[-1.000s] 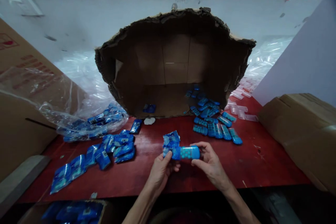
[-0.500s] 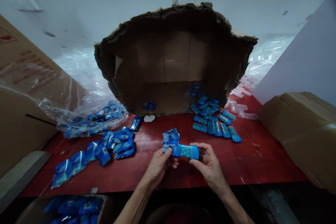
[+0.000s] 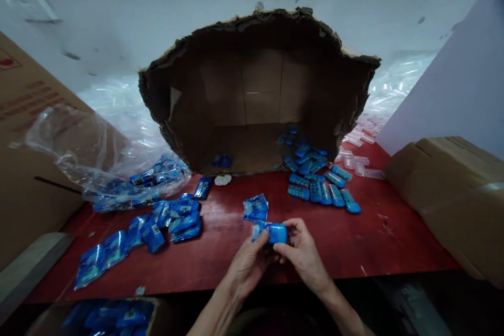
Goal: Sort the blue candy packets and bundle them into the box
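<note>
Between my hands, above the red table's front part, is a blue packet point(image 3: 277, 232) with a clear edge at its left. My left hand point(image 3: 252, 260) pinches its left part under the thumb. The fingers of my right hand point(image 3: 301, 249) close on its right end. Just behind lies a flat blue printed sleeve point(image 3: 255, 207) on the red table point(image 3: 220, 252). To the right is a heap of blue bead-filled packs point(image 3: 315, 189). Several wrapped blue packets point(image 3: 153, 235) lie to the left.
A torn-edged cardboard box point(image 3: 262, 100) opens toward me at the back. Clear plastic bagging point(image 3: 102, 157) covers more packets at left. A box of blue packets point(image 3: 114, 317) stands below the front edge. A closed carton point(image 3: 444, 194) is at right.
The bead-filled blue pack has slid leftward into the printed sleeve, so its beads are mostly covered now. My hands are closer together, and my left hand reaches further under the packet.
</note>
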Demonstrator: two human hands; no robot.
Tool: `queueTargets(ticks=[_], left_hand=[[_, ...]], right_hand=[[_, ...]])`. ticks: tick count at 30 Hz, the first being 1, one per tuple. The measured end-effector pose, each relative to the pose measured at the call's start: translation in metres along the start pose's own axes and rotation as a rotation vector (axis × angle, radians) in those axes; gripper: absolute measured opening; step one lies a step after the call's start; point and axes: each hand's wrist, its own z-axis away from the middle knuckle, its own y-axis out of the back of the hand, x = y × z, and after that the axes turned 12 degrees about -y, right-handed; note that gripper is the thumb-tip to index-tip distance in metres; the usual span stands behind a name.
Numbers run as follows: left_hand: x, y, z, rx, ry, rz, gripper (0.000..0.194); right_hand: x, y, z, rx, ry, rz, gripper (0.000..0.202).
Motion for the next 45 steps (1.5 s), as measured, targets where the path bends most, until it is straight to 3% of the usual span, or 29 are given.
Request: queueTargets(ticks=[3,6,9,16,25,30,33,36,39,42,45], left_hand=[[0.003,0.003,0.000,0.057,0.067,0.000,0.015],[0.007,0.002,0.002,0.061,0.086,0.091,0.015],[0.009,-0.001,0.002,0.015,0.074,0.154,0.016],[0.009,0.000,0.006,-0.138,0.085,0.049,0.021],[0.016,-0.009,0.011,-0.226,0.065,0.072,0.024],[0.004,-0.012,0.010,-0.132,0.012,0.046,0.022],[0.007,-0.005,0.011,0.014,-0.018,0.027,0.018],[0.032,0.014,0.012,0.258,-0.139,0.117,0.015],[0.070,0.036,0.013,0.415,-0.318,0.263,0.037],[0.096,0.047,0.013,0.463,-0.361,0.345,0.044],[0.091,0.046,0.009,0.437,-0.350,0.269,0.028]], right_hand=[[-0.012,0.006,-0.002,-0.178,-0.053,-0.023,0.024],[-0.020,0.009,-0.001,-0.269,-0.069,-0.080,0.016],[-0.021,0.006,0.000,-0.275,-0.055,-0.140,0.029],[-0.016,0.007,0.000,-0.309,-0.027,-0.186,0.047],[-0.018,0.012,0.001,-0.350,0.029,-0.139,0.048],[-0.012,0.006,0.003,-0.272,0.054,-0.076,0.039],[-0.010,0.005,0.000,-0.210,0.082,0.074,0.035],[-0.010,0.005,-0.016,-0.095,0.209,0.323,0.026],[-0.011,0.001,-0.041,0.076,0.350,0.669,0.020],[-0.011,-0.009,-0.069,0.191,0.364,0.973,0.021],[-0.009,-0.019,-0.088,0.256,0.338,1.068,0.017]])
